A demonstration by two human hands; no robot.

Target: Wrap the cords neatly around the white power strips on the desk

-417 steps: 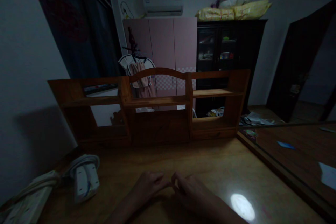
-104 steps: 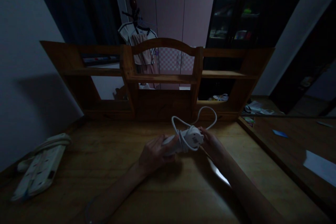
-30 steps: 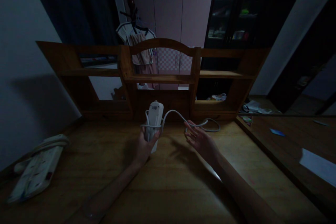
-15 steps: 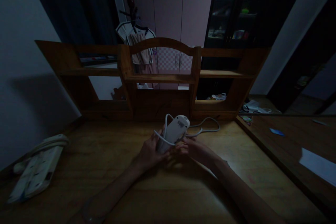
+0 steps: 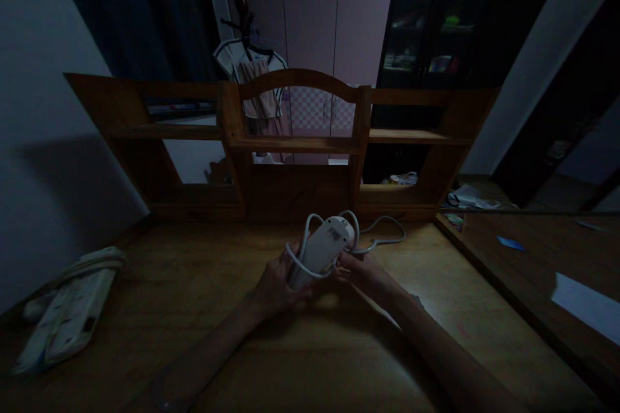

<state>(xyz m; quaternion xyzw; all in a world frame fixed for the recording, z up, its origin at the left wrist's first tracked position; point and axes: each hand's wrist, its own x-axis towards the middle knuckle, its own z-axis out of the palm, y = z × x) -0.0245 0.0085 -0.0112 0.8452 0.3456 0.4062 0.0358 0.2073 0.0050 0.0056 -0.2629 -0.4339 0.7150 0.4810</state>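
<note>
Above the desk, a white power strip [image 5: 323, 246] is tilted with its rounded end away from me. A label and screws show on its upward face. My left hand [image 5: 277, 284] is closed around its near end. A grey-white cord [image 5: 306, 270] loops loosely across and around the strip. By the strip's right side, my right hand [image 5: 361, 271] has its fingers pinched on the cord, though the exact grip is partly hidden. Beyond that hand, a loop of cord lies on the desk to the right.
On the left of the wooden desk [image 5: 232, 361] lies another white power strip [image 5: 72, 316] wrapped in its cord. A wooden shelf unit [image 5: 295, 142] stands along the back edge. To the right, a lower brown surface holds a white paper [image 5: 588, 306] and a blue card [image 5: 510, 243].
A second loop of cord now arches around the strip's far right end. My right hand has shifted slightly right, and the strip has moved a little.
</note>
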